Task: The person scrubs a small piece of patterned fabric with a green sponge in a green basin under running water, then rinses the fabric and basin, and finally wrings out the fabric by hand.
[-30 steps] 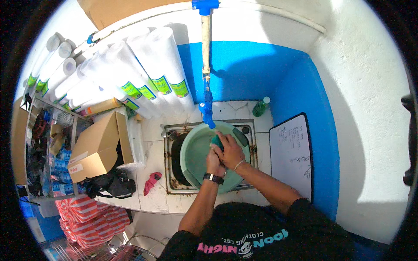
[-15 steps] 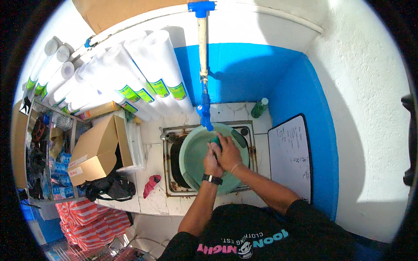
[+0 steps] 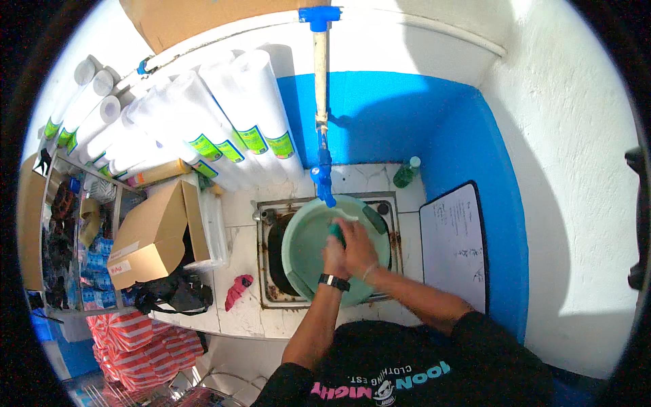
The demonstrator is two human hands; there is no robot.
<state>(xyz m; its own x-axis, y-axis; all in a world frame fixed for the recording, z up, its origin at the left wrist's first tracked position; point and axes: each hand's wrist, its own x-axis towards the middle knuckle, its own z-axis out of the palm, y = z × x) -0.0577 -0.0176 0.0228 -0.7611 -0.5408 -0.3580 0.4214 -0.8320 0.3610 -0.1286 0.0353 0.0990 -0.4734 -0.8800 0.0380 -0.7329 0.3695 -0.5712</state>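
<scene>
Motion blur smears the right grip, and its fingers cannot be told apart. It hides part of the left grip and of a small green object, whose kind is unclear. The green basin covers most of the metal sink. Writing on the whiteboard is too small to read. The lower edge cuts off the black T-shirt.

Centre: left hand held a dark green item, possibly a sponge; blurred right hand lay against the left, over a pale green basin. Upper left: white rolls stood. Left: cardboard box sat open.
</scene>
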